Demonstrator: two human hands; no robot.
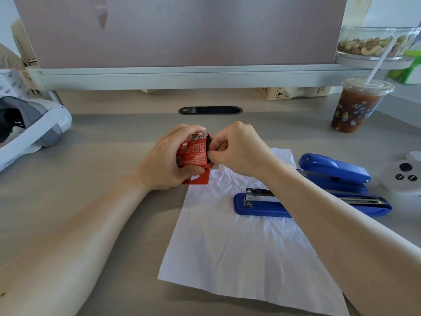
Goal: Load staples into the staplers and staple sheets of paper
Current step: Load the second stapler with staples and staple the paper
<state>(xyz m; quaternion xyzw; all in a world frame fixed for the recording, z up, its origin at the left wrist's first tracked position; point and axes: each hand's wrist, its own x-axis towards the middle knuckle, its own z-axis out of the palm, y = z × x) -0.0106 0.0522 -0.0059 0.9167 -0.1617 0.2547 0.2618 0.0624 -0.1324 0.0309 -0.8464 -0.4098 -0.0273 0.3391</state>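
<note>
my left hand (pixel 168 160) is curled round the red staple box (pixel 193 153), thumb across its lower face and fingers wrapped over the far side, holding it just above the worktop (pixel 102 144) at the far corner of the paper sheet (pixel 239 242). my right hand (pixel 237 151) sits right beside it, thumb and forefinger pinching at the box's open right end; what is between them i cannot tell. the box is small red cardboard with white print, a barcode near the top and a flap hanging open at the bottom. the sheet is white and creased. on its right edge a blue stapler (pixel 262 205) lies opened flat, metal rail showing, and a second blue stapler (pixel 332 169) sits closed just behind it.
</note>
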